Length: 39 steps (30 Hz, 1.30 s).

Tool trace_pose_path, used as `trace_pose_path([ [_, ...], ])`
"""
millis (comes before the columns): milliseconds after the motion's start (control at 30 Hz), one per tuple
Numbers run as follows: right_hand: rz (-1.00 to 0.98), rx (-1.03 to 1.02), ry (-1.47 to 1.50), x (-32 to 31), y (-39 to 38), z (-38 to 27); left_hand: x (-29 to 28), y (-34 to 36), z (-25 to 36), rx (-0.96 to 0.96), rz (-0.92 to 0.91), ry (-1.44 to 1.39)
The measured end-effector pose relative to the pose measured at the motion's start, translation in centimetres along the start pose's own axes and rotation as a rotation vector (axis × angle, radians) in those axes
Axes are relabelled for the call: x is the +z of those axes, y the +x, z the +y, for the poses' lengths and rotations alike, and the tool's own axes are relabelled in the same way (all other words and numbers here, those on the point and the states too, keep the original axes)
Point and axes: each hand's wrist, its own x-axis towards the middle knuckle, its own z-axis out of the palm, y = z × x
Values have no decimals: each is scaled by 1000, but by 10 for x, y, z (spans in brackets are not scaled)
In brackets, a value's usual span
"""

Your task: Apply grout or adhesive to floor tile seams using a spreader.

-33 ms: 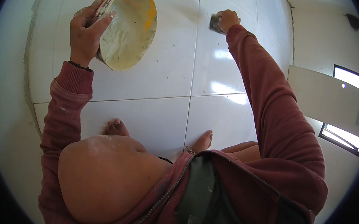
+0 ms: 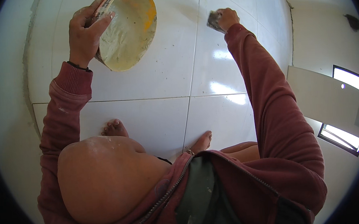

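Observation:
My left hand [image 2: 84, 33] is closed on the rim of a shallow round tub [image 2: 128, 32] at the upper left. The tub is tilted, and its open mouth faces me. Pale, creamy paste coats its inside, with a yellow-orange patch along the right edge. Farther right, my right hand [image 2: 228, 19] grips a dark grey, blocky pad [image 2: 214, 20] against the white floor tiles [image 2: 160, 78]. Blur hides what exactly the pad is. It sits just right of a tile joint [image 2: 194, 48].
My bare left foot [image 2: 115, 128] and right foot [image 2: 202, 141] stand on the tiles. A wall [image 2: 8, 103] rises on the left. To the right are another wall [image 2: 315, 31], a pale panel [image 2: 324, 97] and bright window openings [image 2: 341, 137]. Small specks dot the floor.
My right hand and the pad have shifted very slightly up and to the left. My left hand and the tub have hardly moved.

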Motion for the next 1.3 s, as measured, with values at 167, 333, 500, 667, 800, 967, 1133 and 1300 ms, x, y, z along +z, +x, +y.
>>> trace_pose_path([
  [167, -90, -40, 406, 30, 49, -3, 0, -1, -2, 49, -42, 128],
  [333, -410, -203, 589, 50, 5, 4, 6, -1, 4, 93, -52, 80],
  [500, -710, -243, 391, 17, -83, -4, 12, 6, 13, 193, -38, 188],
  [667, -491, -289, 1064, -30, -123, -74, 11, -2, 15, 270, -22, 351],
  [800, 79, -758, 847, -36, -142, -146, 15, -3, 13, 222, -53, 266],
  [967, -163, -693, 590, -25, -171, -138, 14, -1, 11, 187, -12, 220],
  [1133, -470, -511, 849, -33, -188, -92, 7, -2, 10, 156, -72, 97],
  [1300, -783, -175, 1474, -62, -148, -105, 10, -6, 11, 628, 21, 581],
])
